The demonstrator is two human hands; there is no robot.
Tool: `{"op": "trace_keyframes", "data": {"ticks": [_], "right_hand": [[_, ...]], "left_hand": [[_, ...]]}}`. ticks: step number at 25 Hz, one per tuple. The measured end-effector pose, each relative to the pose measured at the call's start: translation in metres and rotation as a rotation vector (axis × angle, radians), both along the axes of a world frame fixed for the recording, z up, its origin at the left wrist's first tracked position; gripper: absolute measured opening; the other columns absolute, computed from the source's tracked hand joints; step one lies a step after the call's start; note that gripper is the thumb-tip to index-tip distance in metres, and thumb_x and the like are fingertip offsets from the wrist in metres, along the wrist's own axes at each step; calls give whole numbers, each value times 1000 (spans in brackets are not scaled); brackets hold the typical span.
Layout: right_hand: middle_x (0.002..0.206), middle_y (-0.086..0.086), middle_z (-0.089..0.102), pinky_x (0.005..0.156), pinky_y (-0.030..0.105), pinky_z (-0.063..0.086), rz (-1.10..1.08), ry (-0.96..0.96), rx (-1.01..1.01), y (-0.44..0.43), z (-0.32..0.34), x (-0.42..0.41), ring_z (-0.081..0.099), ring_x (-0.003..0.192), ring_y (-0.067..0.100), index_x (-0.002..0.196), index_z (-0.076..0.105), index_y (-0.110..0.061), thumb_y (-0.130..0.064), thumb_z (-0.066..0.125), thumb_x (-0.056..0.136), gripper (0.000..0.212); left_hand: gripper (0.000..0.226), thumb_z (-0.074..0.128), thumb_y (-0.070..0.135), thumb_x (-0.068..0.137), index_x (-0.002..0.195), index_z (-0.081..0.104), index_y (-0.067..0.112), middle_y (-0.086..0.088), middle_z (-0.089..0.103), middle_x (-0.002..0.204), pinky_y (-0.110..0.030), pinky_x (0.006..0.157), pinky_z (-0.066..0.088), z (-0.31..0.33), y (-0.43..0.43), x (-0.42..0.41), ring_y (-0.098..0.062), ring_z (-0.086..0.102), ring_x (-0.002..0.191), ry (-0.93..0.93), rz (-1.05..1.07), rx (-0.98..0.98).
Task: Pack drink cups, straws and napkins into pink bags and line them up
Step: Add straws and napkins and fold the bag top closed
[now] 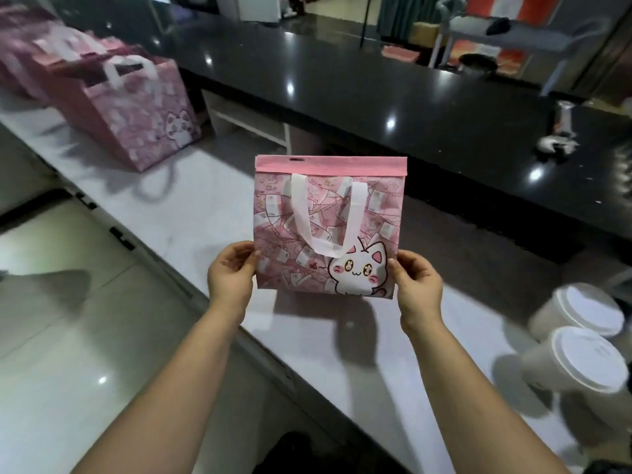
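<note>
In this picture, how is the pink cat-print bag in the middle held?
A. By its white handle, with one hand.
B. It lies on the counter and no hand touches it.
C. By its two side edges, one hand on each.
C: the left hand and the right hand each pinch a lower side edge of the flat pink cat-print bag, while its white handle hangs free.

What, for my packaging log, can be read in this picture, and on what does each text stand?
"喵~": on the held pink bag, beside the cat's face.
"100": on a printed banknote near that bag's top.
Characters in the cat's eyes: too small to read.
Standing bags at left, cup lids: blurred, nothing legible.
</note>
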State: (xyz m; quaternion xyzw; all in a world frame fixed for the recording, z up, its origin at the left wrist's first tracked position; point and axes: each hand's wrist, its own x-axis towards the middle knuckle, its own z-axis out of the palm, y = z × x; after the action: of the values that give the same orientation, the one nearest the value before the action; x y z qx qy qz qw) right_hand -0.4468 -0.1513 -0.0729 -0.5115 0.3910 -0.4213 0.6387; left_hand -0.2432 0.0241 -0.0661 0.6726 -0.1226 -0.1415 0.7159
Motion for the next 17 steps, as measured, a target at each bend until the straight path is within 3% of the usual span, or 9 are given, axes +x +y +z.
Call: {"op": "trace_keyframes", "data": {"ticks": [5,12,17], "right_hand": [[73,-13,72,64,15,52,266,-60,-34,12,30,91,66,69,0,85,69,-16,6,64,85,23],[72,-6,71,62,20,55,539,-113,-40,91,69,225,65,66,5,84,67,-11,6,62,86,18],[74,-1,68,58,20,54,679,-173,-88,176,114,345,63,61,6,83,66,-12,3,63,87,16]], "left_hand": [[27,58,-9,89,85,60,18,-1,63,82,-16,69,52,24,54,37,4,61,64,-35,269,-46],[23,63,0,90,86,64,22,1,66,84,-30,77,52,47,163,104,-8,61,75,-86,570,-78],[21,63,1,90,86,64,22,3,67,85,-21,68,53,82,259,193,-3,62,72,-152,685,-152]]}}
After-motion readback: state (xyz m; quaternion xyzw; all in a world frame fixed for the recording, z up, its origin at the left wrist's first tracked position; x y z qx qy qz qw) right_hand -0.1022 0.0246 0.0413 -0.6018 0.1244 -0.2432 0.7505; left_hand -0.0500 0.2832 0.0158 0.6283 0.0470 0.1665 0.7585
